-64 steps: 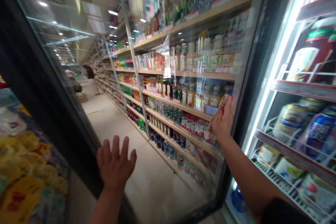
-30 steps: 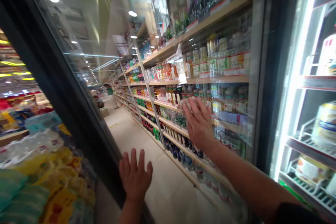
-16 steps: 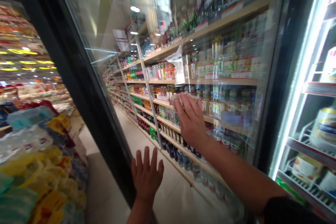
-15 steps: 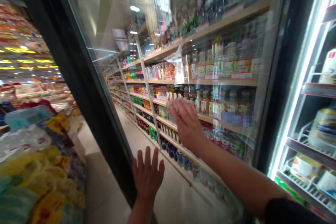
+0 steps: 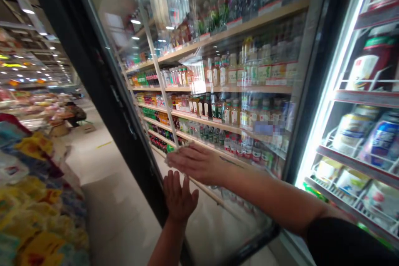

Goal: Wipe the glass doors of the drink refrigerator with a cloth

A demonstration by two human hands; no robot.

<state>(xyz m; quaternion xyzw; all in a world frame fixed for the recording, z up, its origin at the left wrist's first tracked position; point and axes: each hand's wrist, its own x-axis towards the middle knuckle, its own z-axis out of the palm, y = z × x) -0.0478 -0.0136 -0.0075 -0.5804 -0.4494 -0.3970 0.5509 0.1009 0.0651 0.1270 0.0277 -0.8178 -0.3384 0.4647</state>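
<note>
A glass refrigerator door [image 5: 107, 87] with a black frame stands open before me, tilted in view. My left hand [image 5: 180, 199] lies with fingers spread on the glass beside the door's black edge. Just above it, my right hand [image 5: 199, 164] is pressed flat to the pane. Under its fingers a thin pale cloth [image 5: 168, 158] peeks out; most of it is hidden by the hand. Through the glass, or mirrored in it, show shelves of bottled drinks [image 5: 233, 114].
At the right, the lit cooler has wire racks [image 5: 352, 162] with jars and bottles. Yellow packaged goods [image 5: 46, 216] are piled at the lower left. Farther down the aisle floor [image 5: 102, 166], a person [image 5: 75, 113] sits low near the displays.
My right hand has swept down and left across the glass with the cloth, now close above my left hand. My left hand stays on the pane. The view has shifted slightly.
</note>
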